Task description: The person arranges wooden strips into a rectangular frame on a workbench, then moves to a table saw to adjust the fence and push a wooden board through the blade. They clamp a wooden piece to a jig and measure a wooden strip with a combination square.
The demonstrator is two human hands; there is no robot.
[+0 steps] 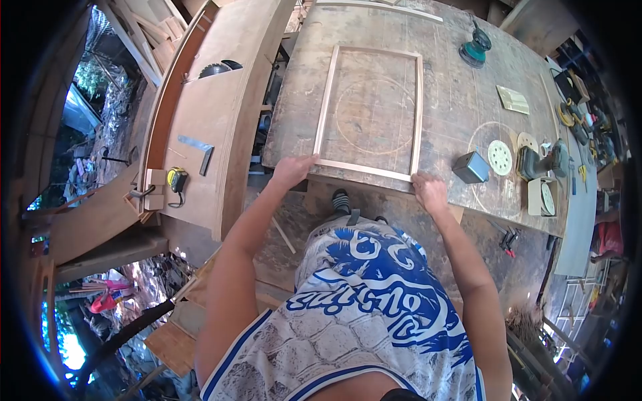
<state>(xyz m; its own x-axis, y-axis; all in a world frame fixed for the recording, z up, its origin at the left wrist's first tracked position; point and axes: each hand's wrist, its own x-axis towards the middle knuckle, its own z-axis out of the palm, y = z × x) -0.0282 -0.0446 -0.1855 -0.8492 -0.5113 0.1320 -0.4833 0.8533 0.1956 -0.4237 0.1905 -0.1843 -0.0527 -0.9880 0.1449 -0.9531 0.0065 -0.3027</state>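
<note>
A thin rectangular wooden frame [418,110] lies flat on the worn wooden workbench [294,100], its near rail close to the front edge. At the near left corner, my left hand [293,171] is closed with its fingers on the wood. My right hand [430,190] grips the near right corner, thumb and fingers pressed around it. Inside the frame, the bench top shows a faint drawn circle.
On the bench are a green sander [475,50], a dark metal box [471,167], a round sanding disc [499,157] and a sandpaper sheet [513,99]. Leftward, a saw table carries a circular blade [215,69], a try square [204,155] and a tape measure [177,179].
</note>
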